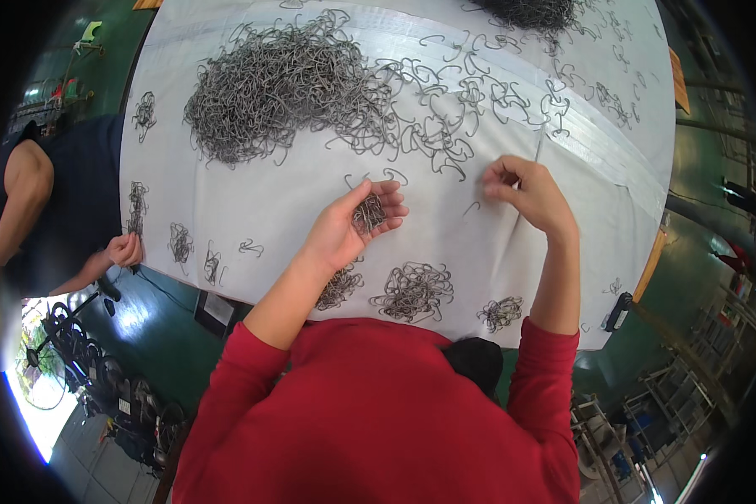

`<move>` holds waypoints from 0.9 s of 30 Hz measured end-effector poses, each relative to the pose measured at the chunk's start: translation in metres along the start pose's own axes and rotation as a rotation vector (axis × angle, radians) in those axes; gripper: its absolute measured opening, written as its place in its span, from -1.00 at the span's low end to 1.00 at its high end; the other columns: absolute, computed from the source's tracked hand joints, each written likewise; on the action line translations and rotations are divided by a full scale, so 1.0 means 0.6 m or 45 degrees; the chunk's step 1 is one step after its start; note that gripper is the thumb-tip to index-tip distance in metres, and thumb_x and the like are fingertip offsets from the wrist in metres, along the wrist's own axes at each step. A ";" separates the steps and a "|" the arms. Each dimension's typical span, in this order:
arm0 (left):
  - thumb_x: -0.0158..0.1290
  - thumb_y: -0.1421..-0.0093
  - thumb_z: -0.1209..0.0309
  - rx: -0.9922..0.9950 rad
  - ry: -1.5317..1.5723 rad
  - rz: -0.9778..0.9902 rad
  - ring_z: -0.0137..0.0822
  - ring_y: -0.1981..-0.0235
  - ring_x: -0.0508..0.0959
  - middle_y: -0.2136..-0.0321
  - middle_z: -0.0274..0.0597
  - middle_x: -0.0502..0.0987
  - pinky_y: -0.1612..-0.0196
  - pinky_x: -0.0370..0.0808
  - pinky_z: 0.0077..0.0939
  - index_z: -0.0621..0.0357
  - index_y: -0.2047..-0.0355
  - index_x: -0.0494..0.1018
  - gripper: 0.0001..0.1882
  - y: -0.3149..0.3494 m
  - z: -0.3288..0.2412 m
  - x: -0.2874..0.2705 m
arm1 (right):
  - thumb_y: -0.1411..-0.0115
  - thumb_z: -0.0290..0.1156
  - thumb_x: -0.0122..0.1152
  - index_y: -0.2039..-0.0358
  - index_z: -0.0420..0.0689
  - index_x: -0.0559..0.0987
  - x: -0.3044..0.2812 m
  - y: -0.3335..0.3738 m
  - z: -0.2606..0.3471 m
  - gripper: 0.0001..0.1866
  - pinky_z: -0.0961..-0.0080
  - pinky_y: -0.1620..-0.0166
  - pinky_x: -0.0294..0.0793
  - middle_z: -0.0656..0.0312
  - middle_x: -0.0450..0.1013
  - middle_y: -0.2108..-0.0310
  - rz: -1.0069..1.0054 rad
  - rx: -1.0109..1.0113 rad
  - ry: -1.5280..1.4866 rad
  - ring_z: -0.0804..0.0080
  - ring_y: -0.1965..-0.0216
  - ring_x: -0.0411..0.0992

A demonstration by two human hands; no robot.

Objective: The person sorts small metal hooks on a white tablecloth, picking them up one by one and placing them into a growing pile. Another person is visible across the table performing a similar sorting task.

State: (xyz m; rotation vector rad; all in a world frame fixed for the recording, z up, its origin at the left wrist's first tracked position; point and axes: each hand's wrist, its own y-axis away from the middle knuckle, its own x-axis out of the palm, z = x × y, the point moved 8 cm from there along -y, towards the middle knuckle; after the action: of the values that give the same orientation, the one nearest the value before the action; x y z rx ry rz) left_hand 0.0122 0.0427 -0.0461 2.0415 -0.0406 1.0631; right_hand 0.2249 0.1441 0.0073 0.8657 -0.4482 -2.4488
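Nearer me than the big heap of wire hooks (281, 88), my left hand (343, 225) cups a clutch of hooks (368, 215); I'd keep that hand, my makeshift container, level so none spill. Right of the heap, past a loose hook (476, 204), my right hand (525, 191) is curled narrow, though I cannot tell whether it grips anything.

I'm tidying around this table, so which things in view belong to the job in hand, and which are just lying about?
Part of the job:
wire hooks in the left hand
large hook heap
small hook pile
white-covered table

Apparently just lying about:
black object at the right corner
black two-wheeler, lower left
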 end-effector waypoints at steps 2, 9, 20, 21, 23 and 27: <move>-0.27 -0.33 0.22 0.002 -0.008 0.016 -0.23 0.14 0.49 0.22 -0.13 0.48 0.06 0.45 -0.38 0.30 0.05 0.34 -0.59 0.001 0.000 -0.008 | 0.03 -0.47 0.21 0.46 -0.17 0.54 0.001 -0.015 0.033 -0.91 0.52 0.34 0.37 0.23 0.44 0.50 -0.148 -0.125 0.131 0.41 0.48 0.38; -0.34 -0.34 0.21 0.037 -0.114 0.101 -0.16 0.06 0.46 0.13 -0.05 0.44 -0.02 0.41 -0.34 0.38 -0.03 0.27 -0.53 -0.013 -0.002 -0.001 | 0.02 -0.46 0.21 0.47 -0.09 0.54 0.009 -0.050 0.081 -0.94 0.40 0.36 0.40 0.26 0.42 0.46 -0.458 -0.253 0.476 0.29 0.42 0.43; -0.37 -0.35 0.23 0.016 -0.084 0.154 -0.11 0.01 0.43 0.11 0.00 0.43 -0.05 0.39 -0.31 0.41 -0.04 0.24 -0.52 -0.014 -0.001 -0.001 | 0.04 -0.48 0.24 0.45 -0.10 0.52 0.066 -0.061 0.109 -0.90 0.42 0.37 0.39 0.30 0.40 0.45 -0.337 -0.454 0.736 0.31 0.43 0.43; -0.37 -0.35 0.23 0.012 -0.081 0.154 -0.11 0.01 0.43 0.11 0.01 0.42 -0.05 0.39 -0.31 0.41 -0.04 0.24 -0.52 -0.012 0.001 -0.001 | 0.05 -0.48 0.24 0.45 -0.09 0.52 0.069 -0.062 0.108 -0.90 0.41 0.36 0.39 0.31 0.40 0.45 -0.328 -0.469 0.792 0.30 0.43 0.43; -0.37 -0.35 0.23 0.015 -0.100 0.149 -0.11 0.01 0.43 0.10 0.01 0.42 -0.05 0.39 -0.31 0.41 -0.05 0.24 -0.52 -0.012 0.000 0.002 | 0.05 -0.48 0.25 0.46 -0.09 0.52 0.072 -0.062 0.103 -0.90 0.41 0.37 0.39 0.31 0.40 0.45 -0.297 -0.469 0.821 0.30 0.45 0.41; -0.38 -0.35 0.22 0.023 -0.110 0.145 -0.10 0.01 0.42 0.08 0.02 0.40 -0.05 0.39 -0.31 0.42 -0.05 0.23 -0.51 -0.012 -0.001 0.002 | 0.05 -0.48 0.26 0.47 -0.10 0.53 0.047 -0.049 0.095 -0.91 0.47 0.39 0.34 0.31 0.38 0.48 -0.235 -0.307 0.562 0.40 0.50 0.34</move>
State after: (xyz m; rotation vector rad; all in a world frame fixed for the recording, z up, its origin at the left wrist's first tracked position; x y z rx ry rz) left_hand 0.0155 0.0483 -0.0498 2.1215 -0.1949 1.0473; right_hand 0.1583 0.1605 0.0226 1.3402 0.0878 -2.3086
